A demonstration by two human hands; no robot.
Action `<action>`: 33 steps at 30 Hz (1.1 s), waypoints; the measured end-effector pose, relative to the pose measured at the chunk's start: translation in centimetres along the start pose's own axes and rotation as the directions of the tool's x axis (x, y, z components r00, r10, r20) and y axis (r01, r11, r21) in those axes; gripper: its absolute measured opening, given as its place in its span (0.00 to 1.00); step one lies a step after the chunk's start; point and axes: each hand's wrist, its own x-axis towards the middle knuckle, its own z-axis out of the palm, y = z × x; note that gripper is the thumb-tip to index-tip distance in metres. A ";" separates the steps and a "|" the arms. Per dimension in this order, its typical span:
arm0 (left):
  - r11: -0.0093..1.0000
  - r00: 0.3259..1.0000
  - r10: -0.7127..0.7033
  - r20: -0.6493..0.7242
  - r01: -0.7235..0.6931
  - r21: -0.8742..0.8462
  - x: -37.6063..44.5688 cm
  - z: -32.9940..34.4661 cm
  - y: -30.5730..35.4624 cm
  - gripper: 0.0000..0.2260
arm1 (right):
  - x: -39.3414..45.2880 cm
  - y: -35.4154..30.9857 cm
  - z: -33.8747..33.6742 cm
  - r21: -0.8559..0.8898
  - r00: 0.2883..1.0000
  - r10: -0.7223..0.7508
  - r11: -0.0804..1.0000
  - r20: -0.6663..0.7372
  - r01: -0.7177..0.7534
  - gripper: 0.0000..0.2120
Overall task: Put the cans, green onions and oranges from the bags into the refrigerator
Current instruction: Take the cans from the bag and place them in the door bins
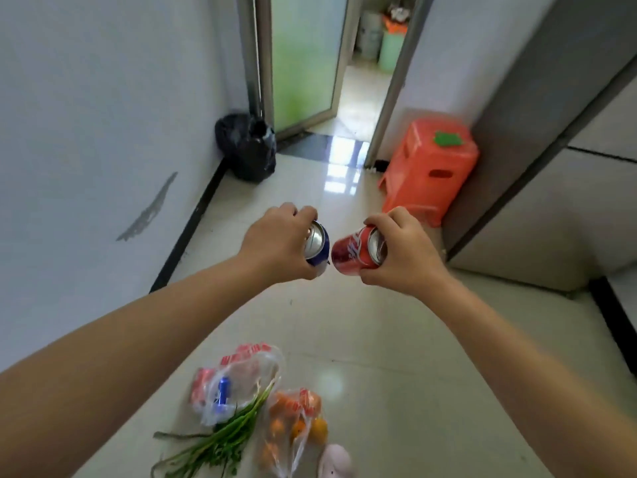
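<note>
Grey refrigerator (537, 188) fills the right of the frame, doors closed as far as I can tell. Pale floor (362, 339) below it. At bottom centre lie the bags: one (241, 381) with cans left in it, green onions (220, 439) beside it, oranges (293, 426) bagged just right. Mid-frame, my left hand (275, 246) is wrapped round a blue can (319, 250), my right hand (403, 257) round a red can (351, 253), the cans nearly touching. Both hands are full; I judge one can must shift to free fingers for the door. Keep the grips firm and the cans level.
</note>
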 end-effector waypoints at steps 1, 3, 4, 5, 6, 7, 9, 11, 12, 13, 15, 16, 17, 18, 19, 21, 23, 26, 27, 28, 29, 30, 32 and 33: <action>0.999 0.998 0.042 -0.039 -0.042 0.000 0.2 -2.4 2.2 0.32 | -0.7 0.0 -3.3 0.009 0.998 0.019 1.000 -0.058 -0.018 0.36; 0.993 0.988 0.115 -0.106 -0.115 0.008 0.4 -6.7 6.5 0.32 | -2.7 0.2 -9.2 0.035 0.985 0.057 0.998 -0.161 -0.052 0.36; 0.989 0.978 0.149 -0.146 -0.150 0.003 0.4 -8.5 8.7 0.32 | -3.8 0.3 -12.0 0.046 0.975 0.079 0.996 -0.207 -0.071 0.36; 0.982 0.965 0.183 -0.190 -0.187 -0.006 0.4 -10.2 10.9 0.32 | -5.0 0.6 -14.8 0.057 0.962 0.099 0.995 -0.256 -0.087 0.35; 0.975 0.950 0.213 -0.228 -0.223 -0.018 0.4 -11.7 13.2 0.32 | -6.3 1.0 -17.4 0.070 0.943 0.120 0.992 -0.310 -0.103 0.34; 0.965 0.935 0.243 -0.260 -0.259 -0.029 0.3 -13.0 15.5 0.32 | -7.5 1.5 -19.8 0.084 0.921 0.141 0.989 -0.364 -0.119 0.34; 0.940 0.897 0.307 -0.318 -0.338 -0.046 0.5 -14.8 20.0 0.31 | -10.0 2.8 -24.3 0.094 0.878 0.172 0.985 -0.446 -0.145 0.34; 0.911 0.856 0.357 -0.375 -0.407 -0.062 0.8 -15.9 24.3 0.29 | -12.2 4.6 -28.2 0.077 0.846 0.176 0.984 -0.504 -0.159 0.34; 0.896 0.836 0.378 -0.399 -0.439 -0.070 1.1 -16.2 26.5 0.29 | -13.3 5.7 -30.1 0.075 0.830 0.178 0.984 -0.529 -0.163 0.34; 0.881 0.816 0.397 -0.420 -0.468 -0.075 1.6 -16.3 28.7 0.29 | -14.3 6.8 -31.9 0.074 0.815 0.178 0.984 -0.552 -0.164 0.34; 0.859 0.783 0.425 -0.455 -0.507 -0.069 2.5 -16.2 33.3 0.29 | -15.9 9.6 -35.3 0.069 0.790 0.169 0.985 -0.589 -0.159 0.33; 0.851 0.767 0.435 -0.472 -0.521 -0.063 3.0 -16.1 35.6 0.30 | -16.6 11.1 -36.9 0.066 0.783 0.162 0.986 -0.600 -0.153 0.33; 0.842 0.752 0.447 -0.485 -0.536 -0.055 3.5 -15.9 38.0 0.30 | -17.2 12.7 -38.6 0.062 0.781 0.156 0.987 -0.605 -0.149 0.33; 0.835 0.740 0.460 -0.492 -0.549 -0.045 4.0 -15.7 40.4 0.30 | -17.8 14.4 -40.2 0.053 0.784 0.148 0.988 -0.603 -0.146 0.33; 0.831 0.732 0.469 -0.494 -0.555 -0.035 4.5 -15.6 42.8 0.30 | -18.4 16.2 -41.8 0.037 0.790 0.136 0.989 -0.598 -0.142 0.33; 0.832 0.727 0.473 -0.498 -0.554 -0.018 5.6 -15.5 47.5 0.31 | -19.4 19.7 -44.9 0.007 0.794 0.107 0.992 -0.599 -0.128 0.32; 0.833 0.718 0.466 -0.517 -0.553 -0.017 6.8 -15.5 51.9 0.31 | -20.1 23.0 -47.7 0.008 0.783 0.092 0.994 -0.615 -0.111 0.31; 0.828 0.686 0.458 -0.565 -0.560 -0.008 8.7 -15.9 57.8 0.31 | -20.1 27.5 -51.8 0.011 0.747 0.060 0.997 -0.662 -0.070 0.31; 0.828 0.674 0.458 -0.580 -0.561 0.002 9.4 -16.1 59.5 0.31 | -19.9 28.8 -53.1 0.007 0.731 0.047 0.998 -0.681 -0.058 0.31; 0.830 0.664 0.454 -0.594 -0.558 0.011 10.1 -16.4 61.0 0.31 | -19.5 30.1 -54.3 0.005 0.716 0.035 0.999 -0.697 -0.044 0.32; 0.833 0.652 0.447 -0.612 -0.552 0.020 11.0 -16.7 62.4 0.31 | -18.9 31.3 -55.5 0.007 0.703 0.026 1.000 -0.711 -0.029 0.32; 0.837 0.638 0.439 -0.632 -0.546 0.030 12.0 -17.0 63.5 0.31 | -18.2 32.5 -56.5 0.011 0.689 0.017 1.000 -0.724 -0.013 0.33; 0.844 0.604 0.417 -0.679 -0.534 0.044 14.1 -17.9 65.4 0.32 | -16.5 34.7 -58.4 0.014 0.660 -0.003 1.000 -0.751 0.021 0.33; 0.847 0.584 0.404 -0.704 -0.530 0.047 15.2 -18.3 66.2 0.32 | -15.6 35.7 -59.3 0.019 0.641 -0.013 0.999 -0.768 0.042 0.33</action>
